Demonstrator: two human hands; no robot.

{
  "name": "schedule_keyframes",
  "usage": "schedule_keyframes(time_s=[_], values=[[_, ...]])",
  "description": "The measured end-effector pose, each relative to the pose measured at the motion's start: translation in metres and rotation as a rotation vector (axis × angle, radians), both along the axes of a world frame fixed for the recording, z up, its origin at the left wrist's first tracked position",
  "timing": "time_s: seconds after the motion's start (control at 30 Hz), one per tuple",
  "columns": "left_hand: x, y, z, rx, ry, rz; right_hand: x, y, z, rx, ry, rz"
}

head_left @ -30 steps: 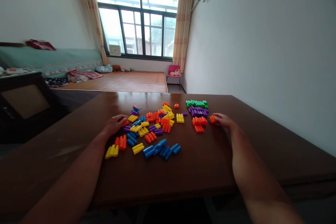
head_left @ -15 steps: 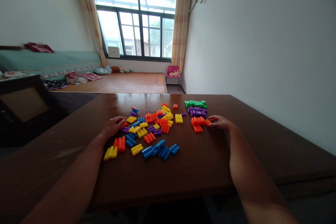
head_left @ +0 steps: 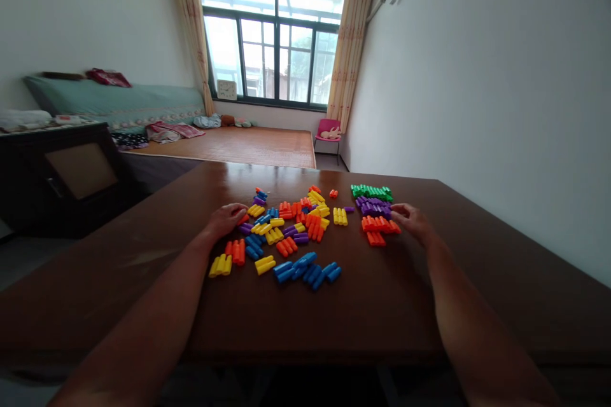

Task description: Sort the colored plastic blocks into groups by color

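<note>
Coloured Pieces on the Bench: Single-Colour Rows, a Mixed Scatter and Two Hands

Seen remotely through the head camera. On the dark bench (head_left: 334, 327), single-colour rows lie toward the far right corner: the green row (head_left: 371, 192) nearest the far edge, then the purple row (head_left: 373, 206), then the orange row (head_left: 377, 224), with a shorter orange group (head_left: 376, 240) on its near side. The mixed scatter (head_left: 277, 222) of orange, yellow, blue and purple pieces spreads between these rows and the left edge; the blue cluster (head_left: 312, 275) lies nearer the near edge.

The right hand (head_left: 413, 221) is beside the rows, on the side facing the right edge. Its fingers are narrowly set by the ends of the purple and orange rows; I cannot tell whether they touch or pinch anything. The left hand (head_left: 226, 219) is at the scatter's left flank, fingers bent close over an orange piece (head_left: 243, 219); grip or mere cover, I cannot tell.

I judge the step in hand to be aligning pieces in the orange row. To my mind, the next move calls for right fingers kept clear of the row ends and a light left pinch that spares neighbouring pieces.
</note>
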State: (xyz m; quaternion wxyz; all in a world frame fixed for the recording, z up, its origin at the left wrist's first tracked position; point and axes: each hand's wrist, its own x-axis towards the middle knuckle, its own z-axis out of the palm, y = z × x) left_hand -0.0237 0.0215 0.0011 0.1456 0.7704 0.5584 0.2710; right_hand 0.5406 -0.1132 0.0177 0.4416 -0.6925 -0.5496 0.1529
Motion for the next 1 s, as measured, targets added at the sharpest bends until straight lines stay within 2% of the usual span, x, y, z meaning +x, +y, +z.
schedule_keyframes(time_s=[0.07,0.17,0.23,0.37,0.57,0.67,0.77,0.87,1.0], values=[[0.002,-0.002,0.002,0.004,0.015,0.017,-0.036,0.008,0.005,0.076,-0.051,0.092],[0.004,-0.004,0.003,0.01,0.014,0.029,-0.103,0.022,0.015,0.052,-0.208,0.391],[0.005,-0.004,0.002,0.012,0.007,0.02,-0.145,0.035,0.022,0.037,-0.33,0.538],[0.004,-0.003,-0.001,0.023,-0.015,-0.002,-0.199,0.068,0.034,0.062,-0.448,0.607],[0.003,-0.001,-0.003,0.041,-0.023,-0.003,-0.229,0.106,0.037,0.061,-0.458,0.642],[0.003,-0.001,-0.003,0.04,-0.022,-0.011,-0.226,0.113,0.039,0.06,-0.462,0.625],[0.004,-0.003,0.0,0.021,-0.024,-0.018,-0.2,0.104,0.042,0.088,-0.394,0.535],[0.004,-0.005,0.004,-0.002,-0.023,-0.008,-0.15,0.078,0.044,0.105,-0.229,0.418],[0.002,-0.001,0.003,-0.003,-0.003,-0.003,-0.066,0.028,0.037,0.084,-0.032,0.19]])
